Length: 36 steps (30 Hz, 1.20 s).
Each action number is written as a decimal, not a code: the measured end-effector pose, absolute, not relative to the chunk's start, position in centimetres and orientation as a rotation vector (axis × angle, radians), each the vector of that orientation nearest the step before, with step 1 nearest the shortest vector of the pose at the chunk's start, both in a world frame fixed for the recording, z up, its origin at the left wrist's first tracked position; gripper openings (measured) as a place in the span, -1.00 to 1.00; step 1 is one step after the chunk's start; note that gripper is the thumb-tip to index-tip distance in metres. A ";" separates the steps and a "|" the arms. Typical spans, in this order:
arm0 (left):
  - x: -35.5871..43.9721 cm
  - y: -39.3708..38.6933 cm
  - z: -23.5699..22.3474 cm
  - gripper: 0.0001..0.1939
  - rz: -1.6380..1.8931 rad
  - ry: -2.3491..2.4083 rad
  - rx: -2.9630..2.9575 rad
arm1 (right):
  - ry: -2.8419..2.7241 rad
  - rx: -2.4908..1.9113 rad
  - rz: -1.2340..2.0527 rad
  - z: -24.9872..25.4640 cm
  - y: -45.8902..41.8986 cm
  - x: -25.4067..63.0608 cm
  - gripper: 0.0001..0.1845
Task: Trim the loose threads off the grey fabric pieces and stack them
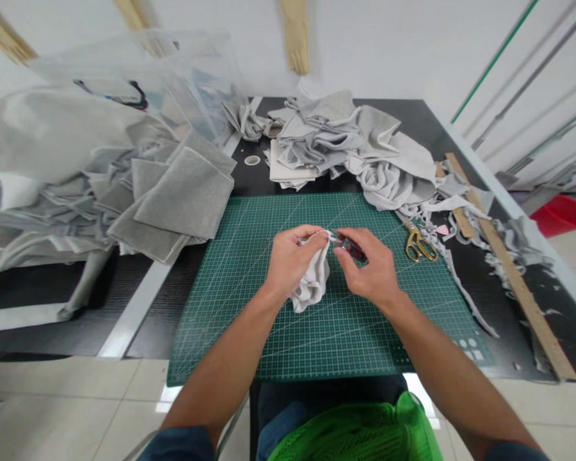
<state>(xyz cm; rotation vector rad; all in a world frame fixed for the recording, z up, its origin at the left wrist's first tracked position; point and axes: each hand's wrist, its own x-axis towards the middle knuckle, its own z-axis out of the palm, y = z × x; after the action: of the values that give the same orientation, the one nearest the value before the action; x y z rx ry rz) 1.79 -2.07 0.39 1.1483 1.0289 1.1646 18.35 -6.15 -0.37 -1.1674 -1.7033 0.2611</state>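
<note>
My left hand (294, 259) is closed on a small bunched piece of light grey fabric (312, 287), pinching its upper edge. The rest of the cloth hangs below the fingers, over the green cutting mat (240, 307). In my right hand (372, 264) is a small black-and-red handled tool (355, 250). Its pale metal end points left and meets the pinched fabric edge. My fingers partly cover the tool, so its exact kind cannot be made out. Gold-handled scissors (420, 246) lie on the mat's right side, beyond my right hand.
Grey fabric pieces (182, 192) are heaped at left before a clear plastic box (206, 83). Another fabric pile (326, 134) lies behind the mat, near a tape roll (252, 160). Scraps and a long wooden ruler (518, 275) line the right. A red bucket (564, 216) stands beyond.
</note>
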 end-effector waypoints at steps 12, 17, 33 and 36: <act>2.3 -2.4 0.3 -0.75 1.079 0.828 0.961 | -1.673 -1.143 0.160 -0.4 -6.1 17.8 -0.76; 2.3 -2.3 0.2 -0.78 1.074 0.869 1.022 | -1.665 -1.163 0.217 -0.2 -6.2 17.7 -0.76; 2.3 -2.4 0.0 -0.77 1.079 0.916 1.079 | -1.634 -1.154 0.258 -0.4 -6.2 17.6 -0.80; 2.2 -2.4 0.0 -0.76 1.083 0.915 1.071 | -1.625 -1.160 0.276 -0.4 -6.2 17.6 -0.80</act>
<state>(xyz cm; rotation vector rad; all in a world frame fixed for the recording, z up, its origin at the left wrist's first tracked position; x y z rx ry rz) 2.22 -2.38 0.00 1.0713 0.9151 1.0827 17.59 -6.18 -0.39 -1.1604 -1.6253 0.2757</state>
